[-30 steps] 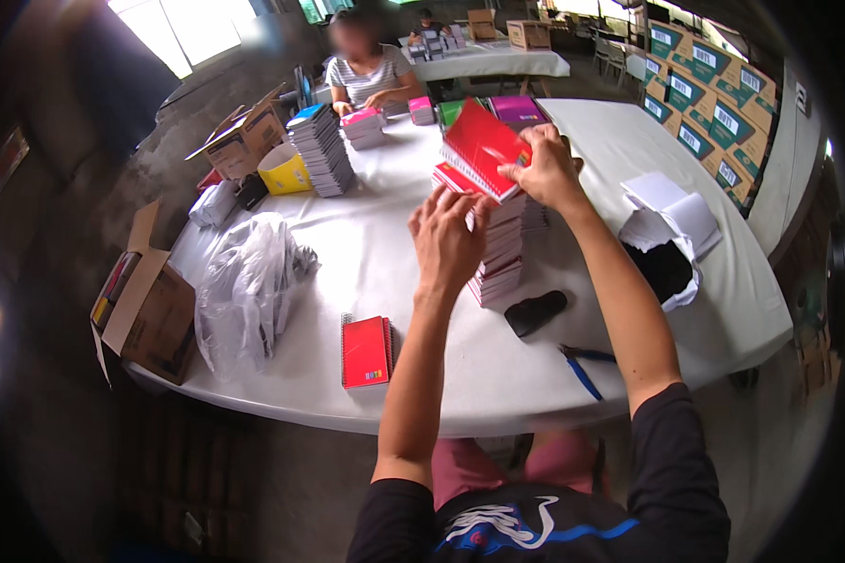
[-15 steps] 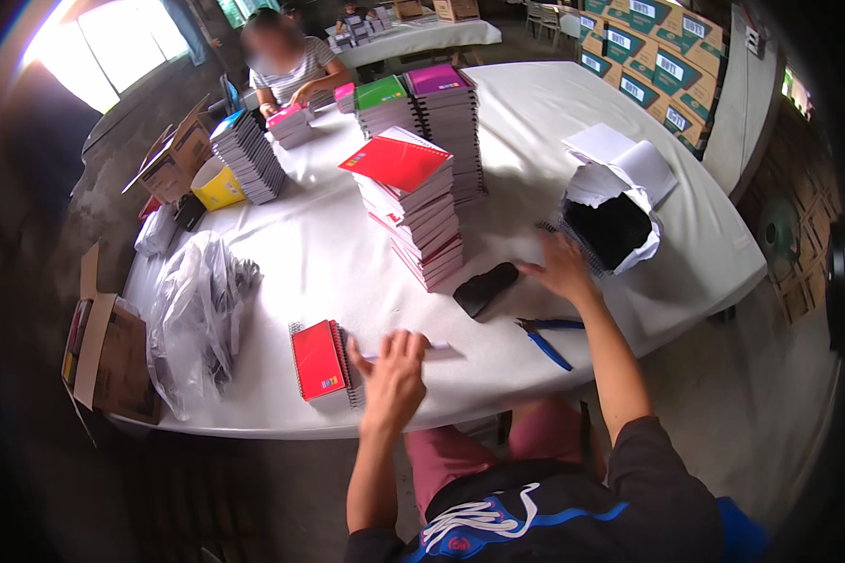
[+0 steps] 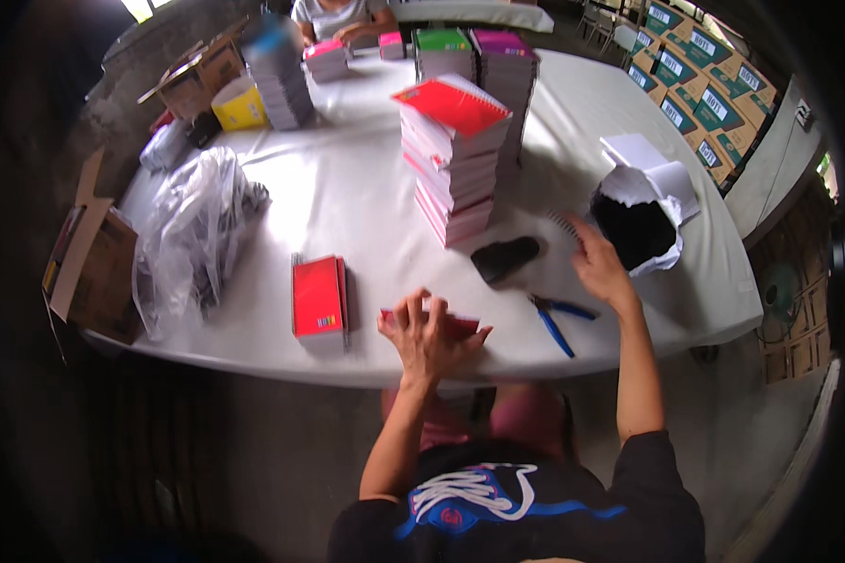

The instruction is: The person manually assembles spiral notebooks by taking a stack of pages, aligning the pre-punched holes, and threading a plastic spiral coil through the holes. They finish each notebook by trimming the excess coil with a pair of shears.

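Note:
Close to the table's near edge, my left hand (image 3: 424, 342) is bent over a red-covered notebook (image 3: 462, 326), fingers on its far side and thumb at its right. Farther right, my right hand (image 3: 601, 269) has its fingers closed on a dark spiral binding coil (image 3: 560, 223), beside a black-lined, white-wrapped container (image 3: 634, 230). Two or so spiral-bound red notebooks (image 3: 317, 296) lie stacked to the left of my left hand. Between my hands are blue-handled pliers (image 3: 556, 324) and a black, rounded object (image 3: 504, 259) whose kind I cannot make out.
A tall stack of red-covered notebooks (image 3: 453, 178) rises mid-table, with green (image 3: 443, 42) and purple stacks (image 3: 502, 45) behind. A clear plastic bag (image 3: 192, 220) and an open carton (image 3: 99, 272) stand left. Another person (image 3: 343, 19) sits across the table. Boxes (image 3: 704, 89) are piled far right.
My left hand has moved right and now rests on a red notebook. My right hand's fingers have closed around the coil. The view has shifted, so the table appears higher.

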A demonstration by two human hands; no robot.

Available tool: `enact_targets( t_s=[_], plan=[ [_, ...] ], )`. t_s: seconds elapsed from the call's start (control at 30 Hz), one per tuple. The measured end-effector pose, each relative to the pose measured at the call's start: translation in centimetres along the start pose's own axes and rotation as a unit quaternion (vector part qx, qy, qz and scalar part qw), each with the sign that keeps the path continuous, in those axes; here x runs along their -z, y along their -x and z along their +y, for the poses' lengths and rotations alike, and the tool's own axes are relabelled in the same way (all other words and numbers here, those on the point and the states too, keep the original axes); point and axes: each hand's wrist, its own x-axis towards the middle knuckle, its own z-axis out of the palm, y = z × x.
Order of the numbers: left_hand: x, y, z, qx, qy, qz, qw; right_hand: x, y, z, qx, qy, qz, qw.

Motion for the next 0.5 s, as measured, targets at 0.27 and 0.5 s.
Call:
enact_targets(
  t_s=[0.27, 0.5],
  plan=[
    [-0.2, 0.3, 0.4, 0.004, -0.011, 0.024, 1.000, -5.8, 5.0, -5.9, 0.039, -0.214, -0.112, 0.970],
    [-0.3, 0.3, 0.4, 0.014, -0.017, 0.009, 1.000, -7.2, 4.7, -5.7, 0.074, -0.165, -0.049, 0.982]
  ],
)
